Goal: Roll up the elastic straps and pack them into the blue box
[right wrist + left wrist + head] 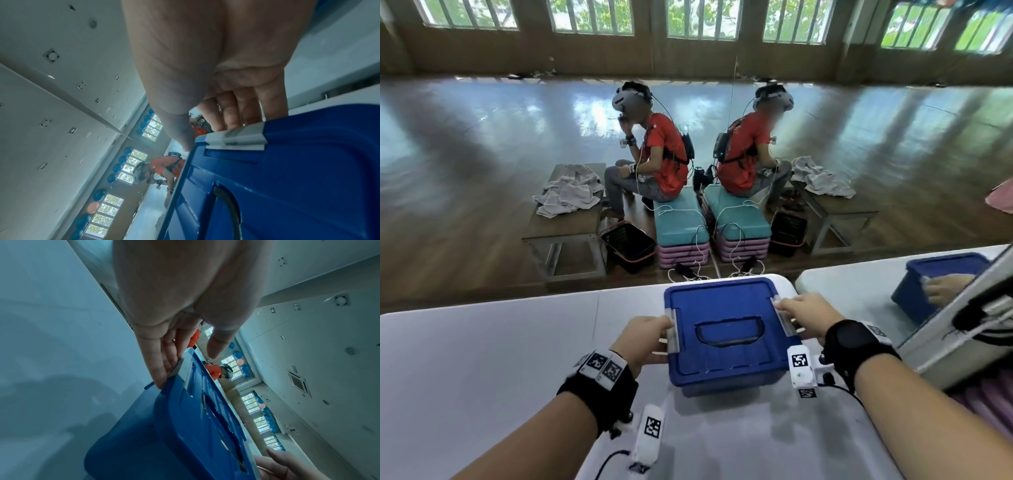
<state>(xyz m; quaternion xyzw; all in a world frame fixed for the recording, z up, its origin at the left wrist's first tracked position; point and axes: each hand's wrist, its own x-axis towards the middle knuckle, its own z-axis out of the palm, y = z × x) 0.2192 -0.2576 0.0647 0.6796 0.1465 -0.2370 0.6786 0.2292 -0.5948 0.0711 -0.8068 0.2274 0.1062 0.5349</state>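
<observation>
The blue box (726, 308) stands on the grey table (482, 359) with its lid on and its handle folded flat. My left hand (650, 334) has its fingers against the grey clip (674, 337) on the lid's left side. In the left wrist view those fingers (164, 369) lie straight along the clip (186, 369), the thumb apart above the lid. My right hand (804, 313) touches the right clip (786, 323). Its fingers (232, 120) run behind that clip (236, 138), the thumb at the lid's edge. No elastic strap is in view.
A framed mirror (945, 325) leans at the table's right end and reflects the box and a hand. Beyond the table's far edge, a person in an orange shirt (664, 154) sits on stacked step platforms beside a bench and a black basket.
</observation>
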